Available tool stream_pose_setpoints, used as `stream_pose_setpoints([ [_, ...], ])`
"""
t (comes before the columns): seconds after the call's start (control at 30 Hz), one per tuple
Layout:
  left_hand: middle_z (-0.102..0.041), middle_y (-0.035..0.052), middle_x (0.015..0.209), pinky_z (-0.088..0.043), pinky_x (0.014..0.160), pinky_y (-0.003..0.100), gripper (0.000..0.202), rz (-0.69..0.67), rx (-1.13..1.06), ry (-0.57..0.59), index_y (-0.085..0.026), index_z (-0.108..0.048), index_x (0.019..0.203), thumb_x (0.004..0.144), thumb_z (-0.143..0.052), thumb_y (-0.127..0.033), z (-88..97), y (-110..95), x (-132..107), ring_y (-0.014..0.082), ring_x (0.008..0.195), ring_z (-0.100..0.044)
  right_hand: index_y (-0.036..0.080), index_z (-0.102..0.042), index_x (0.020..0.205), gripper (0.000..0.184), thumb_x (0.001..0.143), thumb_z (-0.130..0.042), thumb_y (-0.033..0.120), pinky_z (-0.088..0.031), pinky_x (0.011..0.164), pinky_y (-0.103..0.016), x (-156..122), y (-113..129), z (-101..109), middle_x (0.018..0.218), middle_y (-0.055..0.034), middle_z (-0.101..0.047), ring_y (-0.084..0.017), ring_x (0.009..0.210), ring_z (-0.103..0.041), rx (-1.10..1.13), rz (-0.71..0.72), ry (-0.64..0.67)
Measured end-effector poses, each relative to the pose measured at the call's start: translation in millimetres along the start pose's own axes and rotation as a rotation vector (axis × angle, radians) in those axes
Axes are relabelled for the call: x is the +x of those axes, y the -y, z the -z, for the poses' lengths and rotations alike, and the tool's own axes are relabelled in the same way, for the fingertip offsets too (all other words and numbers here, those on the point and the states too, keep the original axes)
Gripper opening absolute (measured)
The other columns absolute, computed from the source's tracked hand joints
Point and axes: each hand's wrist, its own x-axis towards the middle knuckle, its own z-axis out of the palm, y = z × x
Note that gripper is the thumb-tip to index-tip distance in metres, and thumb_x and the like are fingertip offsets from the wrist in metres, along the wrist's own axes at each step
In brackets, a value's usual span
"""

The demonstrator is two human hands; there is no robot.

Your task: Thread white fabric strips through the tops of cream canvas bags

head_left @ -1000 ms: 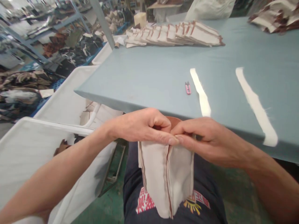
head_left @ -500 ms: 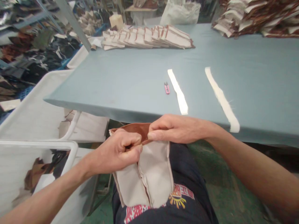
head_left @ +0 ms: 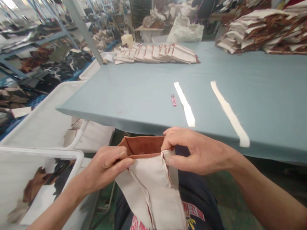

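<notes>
A cream fabric pouch (head_left: 155, 182) with a brown, leather-like inside (head_left: 144, 147) is held over the person's lap, just in front of the table's near edge. Its mouth is spread apart and faces up, and 2 raised seams run down the cream face. The left hand (head_left: 107, 166) grasps the rim at the left, thumb pressed on the cream side and fingers curled over the edge. The right hand (head_left: 196, 150) grips the rim at the right, thumb against the front beside the top of a seam, fingertips at the mouth. Below the pouch is a dark garment (head_left: 201, 191) with red characters and a yellow sunburst, partly covered.

On the blue-grey table (head_left: 134, 86), pink-handled thread snips (head_left: 174, 101) lie near the left of 2 white fabric strips (head_left: 184, 104); the other strip is farther right. Along the far side, a row of overlapping cream pieces (head_left: 155, 53) lies to the left, and a tall pile of cream-and-brown pieces (head_left: 251, 33) stands to the right. A whitish sack (head_left: 185, 32) sits behind, between them.

To the left are 2 white bins (head_left: 43, 118); the nearer bin holds brown and black scraps (head_left: 35, 185). A metal post (head_left: 82, 30) rises at the table's far left corner.
</notes>
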Motion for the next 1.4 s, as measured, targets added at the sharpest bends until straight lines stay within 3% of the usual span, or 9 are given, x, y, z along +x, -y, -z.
stream_pose_setpoints([
  [0.07, -0.047, -0.0055, 0.065, -0.033, 0.056, 0.023, 0.038, 0.04, -0.079, 0.049, -0.019, -0.049, 0.071, 0.105, -0.049, -0.034, 3.4, 1, 4, 0.0098, 0.057, -0.044, 0.017, -0.064, 0.083, 0.005, 0.087, -0.063, 0.015, -0.043, 0.078, -0.029, 1, 7, 2, 0.08, -0.0007, -0.067, -0.015, 0.077, -0.058, -0.002, -0.019, 0.013],
  [0.2, -0.069, 0.004, 0.094, -0.046, 0.078, 0.027, 0.04, 0.095, -0.231, 0.102, -0.016, -0.065, 0.1, 0.103, -0.047, -0.051, 3.2, -11, 17, 0.0171, 0.084, -0.061, 0.017, -0.068, 0.087, 0.006, 0.091, -0.063, 0.014, -0.042, 0.076, -0.027, 3, 19, 2, 0.084, -0.0007, -0.069, -0.014, 0.079, -0.06, -0.052, -0.035, 0.054],
  [0.33, -0.065, -0.0006, 0.083, -0.043, 0.072, 0.023, 0.032, 0.043, -0.474, 0.077, -0.016, -0.064, 0.088, 0.096, -0.064, -0.047, -2.7, -27, 36, 0.0128, 0.075, -0.056, 0.017, -0.068, 0.086, 0.009, 0.093, -0.063, 0.017, -0.04, 0.071, -0.026, 6, 25, -2, 0.082, -0.0002, -0.069, -0.014, 0.077, -0.06, -0.12, -0.063, 0.057],
  [0.5, -0.052, -0.0044, 0.071, -0.036, 0.062, 0.022, 0.031, 0.143, -0.607, 0.131, -0.015, -0.056, 0.071, 0.09, -0.072, -0.034, -3.6, -38, 52, 0.01, 0.067, -0.044, 0.016, -0.063, 0.076, 0.019, 0.094, -0.059, 0.018, -0.033, 0.059, -0.026, 8, 28, -6, 0.07, 0.002, -0.063, -0.011, 0.062, -0.053, -0.168, -0.124, 0.036],
  [0.73, -0.047, -0.0062, 0.066, -0.031, 0.055, 0.021, 0.029, 0.218, -0.609, 0.197, -0.014, -0.058, 0.073, 0.095, -0.062, -0.033, 0.3, -37, 46, 0.0082, 0.062, -0.039, 0.015, -0.067, 0.079, 0.019, 0.095, -0.058, 0.023, -0.034, 0.058, -0.024, 9, 28, -7, 0.069, 0.0022, -0.063, -0.01, 0.06, -0.052, -0.12, -0.184, 0.054],
  [0.87, -0.047, -0.0069, 0.065, -0.031, 0.054, 0.019, 0.022, 0.242, -0.48, 0.234, -0.015, -0.058, 0.075, 0.095, -0.059, -0.025, 6.3, -36, 47, 0.0071, 0.059, -0.04, 0.016, -0.067, 0.08, 0.017, 0.093, -0.058, 0.022, -0.033, 0.06, -0.025, 12, 25, -11, 0.073, 0.0005, -0.066, -0.012, 0.065, -0.054, -0.161, -0.192, 0.064],
  [1.0, -0.046, -0.008, 0.061, -0.027, 0.052, 0.022, 0.018, 0.185, -0.255, 0.243, -0.016, -0.056, 0.073, 0.091, -0.057, -0.015, 12.8, -45, 53, 0.0065, 0.055, -0.04, 0.017, -0.064, 0.077, 0.015, 0.09, -0.057, 0.019, -0.031, 0.062, -0.027, 16, 23, -15, 0.075, -0.0001, -0.066, -0.013, 0.068, -0.054, -0.209, -0.214, 0.053],
  [1.13, -0.039, -0.0091, 0.059, -0.024, 0.053, 0.024, 0.024, 0.109, -0.159, 0.174, -0.017, -0.046, 0.067, 0.085, -0.055, -0.005, 11.3, -52, 57, 0.0062, 0.053, -0.035, 0.019, -0.051, 0.067, 0.019, 0.085, -0.056, 0.015, -0.027, 0.058, -0.027, 15, 21, -14, 0.064, 0.0041, -0.054, -0.011, 0.06, -0.045, -0.182, -0.245, 0.053],
  [1.4, -0.056, -0.0062, 0.07, -0.035, 0.06, 0.021, 0.017, 0.064, -0.289, 0.163, -0.017, -0.06, 0.083, 0.1, -0.056, -0.017, 7.8, -41, 47, 0.0072, 0.062, -0.049, 0.018, -0.056, 0.07, 0.021, 0.087, -0.061, 0.029, -0.027, 0.053, -0.024, 13, 13, -14, 0.062, 0.0064, -0.046, -0.009, 0.057, -0.04, 0.007, -0.257, 0.059],
])
